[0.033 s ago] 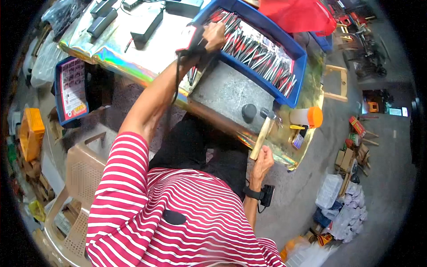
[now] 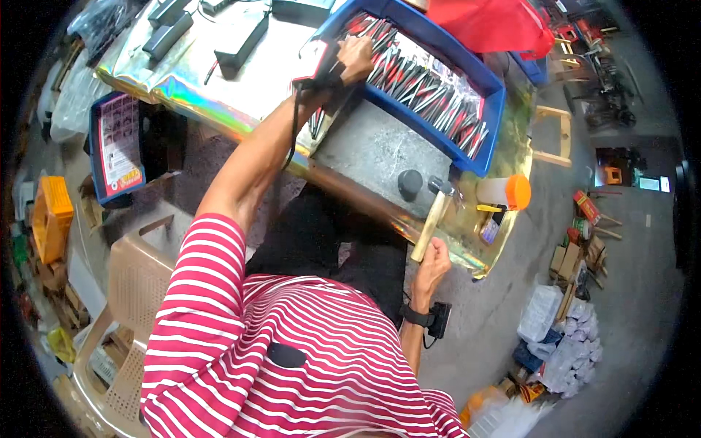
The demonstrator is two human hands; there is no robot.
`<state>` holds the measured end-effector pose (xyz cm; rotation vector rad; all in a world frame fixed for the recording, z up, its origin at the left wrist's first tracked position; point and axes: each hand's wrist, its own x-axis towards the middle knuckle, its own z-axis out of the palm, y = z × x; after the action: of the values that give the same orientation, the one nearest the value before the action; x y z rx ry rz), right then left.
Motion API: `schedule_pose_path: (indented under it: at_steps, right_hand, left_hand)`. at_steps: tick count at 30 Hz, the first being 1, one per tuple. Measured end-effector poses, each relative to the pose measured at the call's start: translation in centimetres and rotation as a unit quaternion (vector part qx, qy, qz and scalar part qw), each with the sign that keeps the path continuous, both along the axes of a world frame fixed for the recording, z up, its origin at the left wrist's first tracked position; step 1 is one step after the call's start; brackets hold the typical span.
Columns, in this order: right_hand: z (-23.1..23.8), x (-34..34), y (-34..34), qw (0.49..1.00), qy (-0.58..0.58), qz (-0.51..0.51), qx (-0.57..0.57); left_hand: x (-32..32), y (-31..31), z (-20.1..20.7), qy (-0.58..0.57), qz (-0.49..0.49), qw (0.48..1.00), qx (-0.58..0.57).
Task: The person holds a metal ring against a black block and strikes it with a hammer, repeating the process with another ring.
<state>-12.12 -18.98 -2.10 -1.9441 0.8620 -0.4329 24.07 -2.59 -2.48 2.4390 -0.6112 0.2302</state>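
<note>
My left hand (image 2: pixel 355 58) is curled at the near left edge of a blue tray (image 2: pixel 412 131); its fingertips are hidden. Inside the tray lie many slim pen-like pieces (image 2: pixel 412 86) in black, red and silver. More such pieces (image 2: pixel 315 124) lie below my left wrist. My right hand (image 2: pixel 432 264) is closed beside the end of a hammer's wooden handle (image 2: pixel 431 225); whether it grips anything cannot be made out. The hammer's dark head (image 2: pixel 439 185) rests by a grey metal plate (image 2: pixel 380 139), with a black round piece (image 2: pixel 410 184) next to it.
A clear jar with an orange lid (image 2: pixel 517 192) stands right of the hammer. Black boxes (image 2: pixel 241 45) sit at the table's far left. Red cloth (image 2: pixel 485 25) lies behind the tray. A beige plastic chair (image 2: pixel 142 281) and a yellow crate (image 2: pixel 51 219) are at left.
</note>
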Motion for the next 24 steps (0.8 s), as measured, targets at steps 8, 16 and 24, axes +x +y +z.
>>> schedule_pose_path:
  at_steps: [8, 16, 24]
  right_hand:
    - [-0.5, 0.9, -0.3, 1.000, 0.002, -0.018, 0.018]
    - [-1.2, 1.6, -1.0, 0.999, -0.017, -0.002, 0.030]
    - [-0.8, 1.6, -0.4, 1.000, -0.027, -0.014, 0.003]
  left_hand:
    - [1.1, 0.9, 2.4, 0.121, -0.024, 0.984, -0.125]
    - [-7.8, 9.5, -0.3, 0.038, 0.161, 0.953, -0.255]
    - [-9.6, 11.0, -3.4, 0.176, 0.165, 0.956, -0.168]
